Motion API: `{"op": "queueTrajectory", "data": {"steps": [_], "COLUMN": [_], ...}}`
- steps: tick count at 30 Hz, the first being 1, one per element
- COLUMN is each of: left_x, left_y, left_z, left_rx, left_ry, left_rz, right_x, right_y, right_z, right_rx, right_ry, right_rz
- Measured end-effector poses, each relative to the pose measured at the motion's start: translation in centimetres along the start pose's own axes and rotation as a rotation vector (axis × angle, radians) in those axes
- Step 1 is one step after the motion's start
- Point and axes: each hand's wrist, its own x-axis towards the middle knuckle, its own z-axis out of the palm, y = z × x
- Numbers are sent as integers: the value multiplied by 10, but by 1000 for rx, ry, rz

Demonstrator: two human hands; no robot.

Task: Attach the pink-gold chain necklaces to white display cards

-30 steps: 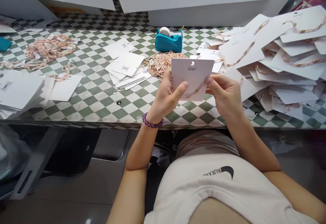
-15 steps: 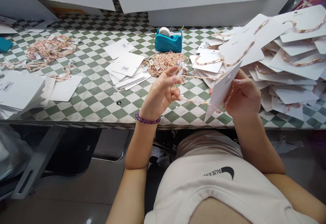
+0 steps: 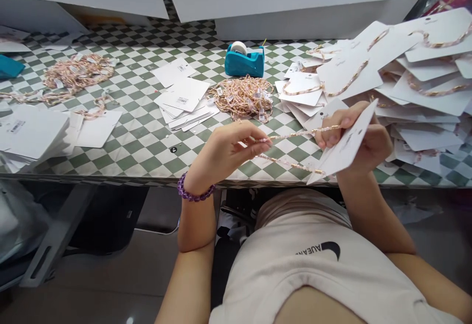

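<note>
My left hand [image 3: 230, 152], with a purple bead bracelet [image 3: 195, 191] on its wrist, pinches one end of a pink and gold beaded necklace [image 3: 291, 164]. Two strands of it stretch across to the white card [image 3: 348, 142], which tilts up from the table. My right hand [image 3: 363, 139] grips that card, its fingers partly hidden behind it. One strand meets the card's upper edge by the right fingers; the other reaches its lower left. A heap of similar beaded strands [image 3: 243, 95] lies behind the hands.
A blue tape dispenser [image 3: 244, 62] stands behind the heap. Left of it is a stack of white cards [image 3: 184, 95]. Many cards with beaded strands [image 3: 427, 83] pile up at right. Another bead heap [image 3: 79, 73] and more cards [image 3: 29, 130] are at left.
My left hand has come lower and closed its fingers on the necklace end. The card in my right hand has moved right and turned, with its face now more visible.
</note>
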Motion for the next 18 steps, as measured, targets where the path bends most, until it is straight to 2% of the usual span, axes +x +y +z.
{"op": "queueTrajectory", "data": {"steps": [2,5,8,12,15,16,18], "left_x": [1,2,3,1,0,0,-1], "left_y": [2,2,-1,-1,3,5,8], "left_z": [1,7,8,-1,-9,-10,-8], "left_rx": [-8,164,267,36,-204,-254,-308], "left_ry": [68,168,144,-32,-173,-173,-101], "left_rz": [-22,-37,16,46,44,45,44], "right_x": [-1,-4,-4,-2,-2,-3,-5], "right_y": [3,5,3,5,12,14,19], "right_z": [-1,3,6,3,-2,-2,-1], "right_rx": [23,29,46,106,127,142,175], "right_ry": [-20,-37,-28,-61,8,33,61], "right_rz": [-4,1,23,86,175,206,251]}}
